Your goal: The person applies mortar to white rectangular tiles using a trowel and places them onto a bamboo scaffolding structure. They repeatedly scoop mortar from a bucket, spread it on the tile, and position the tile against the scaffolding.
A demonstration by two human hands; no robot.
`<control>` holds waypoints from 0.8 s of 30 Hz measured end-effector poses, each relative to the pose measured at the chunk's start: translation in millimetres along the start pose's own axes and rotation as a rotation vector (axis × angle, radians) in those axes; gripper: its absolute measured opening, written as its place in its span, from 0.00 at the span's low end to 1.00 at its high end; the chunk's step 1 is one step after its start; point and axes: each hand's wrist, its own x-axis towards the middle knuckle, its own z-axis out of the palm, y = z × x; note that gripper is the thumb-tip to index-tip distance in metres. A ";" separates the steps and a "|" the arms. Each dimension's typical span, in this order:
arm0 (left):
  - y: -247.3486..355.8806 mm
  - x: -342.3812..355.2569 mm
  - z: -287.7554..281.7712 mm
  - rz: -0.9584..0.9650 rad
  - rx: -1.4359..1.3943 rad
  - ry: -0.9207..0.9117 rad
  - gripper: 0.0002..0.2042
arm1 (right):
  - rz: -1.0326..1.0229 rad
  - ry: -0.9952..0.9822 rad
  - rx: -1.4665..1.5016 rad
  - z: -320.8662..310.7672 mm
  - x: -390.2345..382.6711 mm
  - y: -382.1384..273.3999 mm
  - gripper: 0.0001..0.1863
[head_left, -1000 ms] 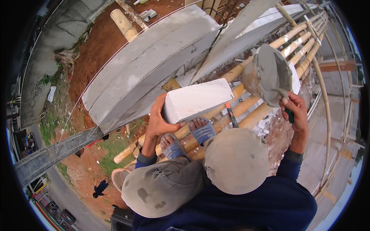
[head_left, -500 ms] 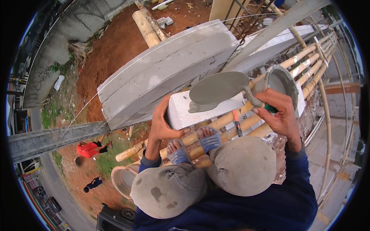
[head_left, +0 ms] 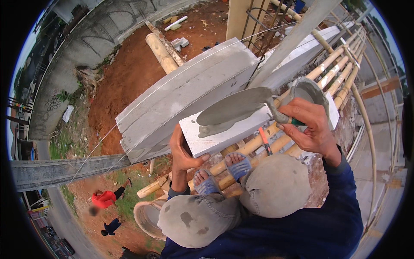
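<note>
A white lightweight block (head_left: 241,131) lies in front of me, beside the wall. My left hand (head_left: 184,151) is closed round its left end, thumb on the near side and fingers on the far side. My right hand (head_left: 307,124) grips a trowel (head_left: 235,105) by its green handle. Grey mortar covers the trowel's blade, which is tilted over the block's top, its lower edge at the surface. A patch of wet mortar (head_left: 211,130) lies on the block's left part. Just beyond my right hand is a bucket (head_left: 307,90) with grey mortar inside.
Along the far side runs a block wall (head_left: 185,93) with a string line above it. My sandaled feet stand on bamboo poles (head_left: 254,149); an orange-handled tool (head_left: 264,137) lies across them. Another bucket (head_left: 146,213) sits by my left knee. Two people are on the ground below left.
The trowel blade has tipped more steeply onto its edge above the block. The block and my left hand sit slightly lower in view, and the whole scene has shifted as my head turned.
</note>
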 end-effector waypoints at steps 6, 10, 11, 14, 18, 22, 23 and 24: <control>0.3 -4.3 -7.6 0.009 0.123 -0.042 0.45 | -0.163 -0.023 -0.033 21.3 27.0 -27.1 0.21; 8.2 -4.1 -8.1 0.099 0.116 0.012 0.45 | -0.224 0.007 -0.082 22.3 29.9 -28.6 0.22; 9.1 -5.6 -10.5 0.091 0.109 0.016 0.45 | -0.194 0.001 -0.089 19.9 25.9 -26.4 0.22; 14.0 -8.0 -18.1 0.089 0.119 0.026 0.45 | -0.126 0.020 -0.119 6.2 3.3 -3.4 0.21; 15.6 -6.1 -16.3 0.060 0.100 0.036 0.45 | 0.101 0.036 0.017 -2.9 -19.6 18.6 0.15; 29.7 -5.9 -25.4 0.042 0.115 0.032 0.46 | 0.566 0.122 0.350 -17.9 -57.0 43.0 0.13; 36.1 -10.4 -29.9 0.027 0.128 0.049 0.46 | 0.727 0.135 0.454 -21.1 -71.5 48.9 0.13; 46.4 -12.1 -32.5 0.018 0.128 0.076 0.46 | 0.757 0.197 0.416 -28.4 -84.6 50.3 0.13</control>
